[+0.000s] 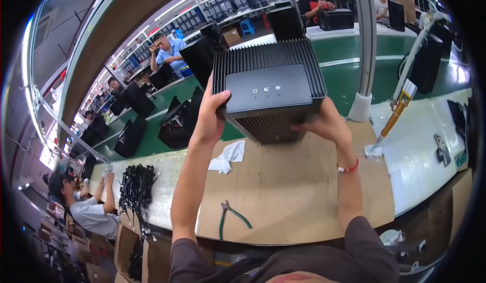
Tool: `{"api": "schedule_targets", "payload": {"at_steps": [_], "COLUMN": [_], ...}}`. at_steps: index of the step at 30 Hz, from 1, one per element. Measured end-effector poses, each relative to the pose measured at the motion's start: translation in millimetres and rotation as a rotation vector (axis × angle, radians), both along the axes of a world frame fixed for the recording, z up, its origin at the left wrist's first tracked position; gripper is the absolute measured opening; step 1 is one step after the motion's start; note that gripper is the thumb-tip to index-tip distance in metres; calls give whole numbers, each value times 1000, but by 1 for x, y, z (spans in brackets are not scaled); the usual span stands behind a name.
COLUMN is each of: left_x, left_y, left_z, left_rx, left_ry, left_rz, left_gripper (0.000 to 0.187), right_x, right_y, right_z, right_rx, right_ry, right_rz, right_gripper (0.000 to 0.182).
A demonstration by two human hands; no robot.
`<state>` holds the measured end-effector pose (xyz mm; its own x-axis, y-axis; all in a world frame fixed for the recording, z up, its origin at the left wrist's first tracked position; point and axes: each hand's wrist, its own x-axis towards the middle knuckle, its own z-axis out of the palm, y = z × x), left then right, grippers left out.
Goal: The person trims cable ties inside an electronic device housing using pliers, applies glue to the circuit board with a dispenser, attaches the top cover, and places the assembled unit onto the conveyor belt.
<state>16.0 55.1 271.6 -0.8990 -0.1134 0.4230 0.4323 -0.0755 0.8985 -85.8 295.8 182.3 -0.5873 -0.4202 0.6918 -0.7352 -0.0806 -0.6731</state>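
Note:
A black ribbed box (268, 88) with a smooth panel and three white symbols is held up above the cardboard-covered worktop (283, 197). My left hand (211, 112) grips its left side, the thumb on the panel's edge. On the right side my right hand (326, 125) holds the lower part, its fingers partly blurred and hidden by the box. Below it on the cardboard lie green-handled pliers (232, 217) with the handles spread. A white cloth (228, 157) rests near the cardboard's back left.
Black cables (136, 187) are heaped at the left. An orange-handled tool (397, 110) hangs at the right by a metal post (365, 45). Behind runs a green conveyor (334, 75) bearing black boxes. Co-workers sit beyond it; another person (93, 212) is at the left.

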Motion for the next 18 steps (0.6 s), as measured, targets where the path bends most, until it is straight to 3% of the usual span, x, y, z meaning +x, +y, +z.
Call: {"api": "schedule_targets", "payload": {"at_steps": [3, 5, 7, 9, 11, 16, 18], "left_x": [-26, -48, -70, -90, -103, -166, -212], "left_y": [-13, -19, -19, -16, -8, -26, -57], "left_z": [-38, -67, -90, -95, -86, -66, -56], "left_rx": [85, 70, 98, 128, 210, 240, 283], "left_ry": [83, 137, 149, 298, 255, 189, 85], "left_rz": [-47, 28, 112, 155, 182, 434, 357], "left_gripper": [75, 72, 71, 66, 61, 52, 47], "right_x": [-27, -44, -60, -73, -66, -57, -57], "right_y": [-18, -28, -36, -41, -47, -67, -68], "right_z": [-25, -43, -61, -71, -62, -66, -72], "right_rx": [-77, -249, -239, -314, -325, -299, -297], "right_ry": [-17, 10, -9, -130, -141, 30, -171], "right_rz": [-53, -50, -76, -3, -130, -437, -343], "right_gripper": [94, 107, 113, 108, 89, 80, 76]}}
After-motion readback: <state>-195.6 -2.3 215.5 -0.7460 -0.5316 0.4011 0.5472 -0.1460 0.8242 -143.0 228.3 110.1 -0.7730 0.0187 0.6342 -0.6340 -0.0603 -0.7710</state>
